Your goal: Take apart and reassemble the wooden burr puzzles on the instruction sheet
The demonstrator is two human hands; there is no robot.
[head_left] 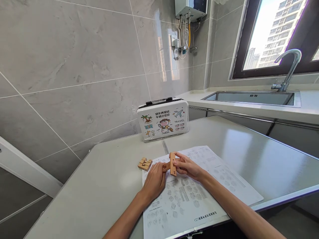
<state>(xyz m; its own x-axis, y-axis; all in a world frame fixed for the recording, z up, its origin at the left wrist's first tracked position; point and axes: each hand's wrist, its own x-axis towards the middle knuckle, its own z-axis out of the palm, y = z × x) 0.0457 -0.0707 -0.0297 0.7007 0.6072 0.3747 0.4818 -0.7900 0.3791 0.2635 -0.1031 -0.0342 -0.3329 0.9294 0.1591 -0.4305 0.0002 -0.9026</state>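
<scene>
My right hand [186,165] is closed around a light wooden puzzle block [173,164], held upright over the printed sheet. Beside it, my left hand [156,179] rests low on the paper with its fingers wrapped round another wooden block [166,166], most of which is hidden. The two blocks meet or overlap; I cannot tell whether they are joined. Several more wooden pieces [145,163] lie together just beyond my left hand, at the sheet's edge. Beneath both hands spreads the instruction sheet [199,199], printed with small diagrams.
A white cartoon-printed case [163,120] with a black handle stands at the back of the table [99,186], against the tiled wall. To the right is a counter with a sink [254,97] and a faucet [289,69]. A water heater [191,8] hangs above.
</scene>
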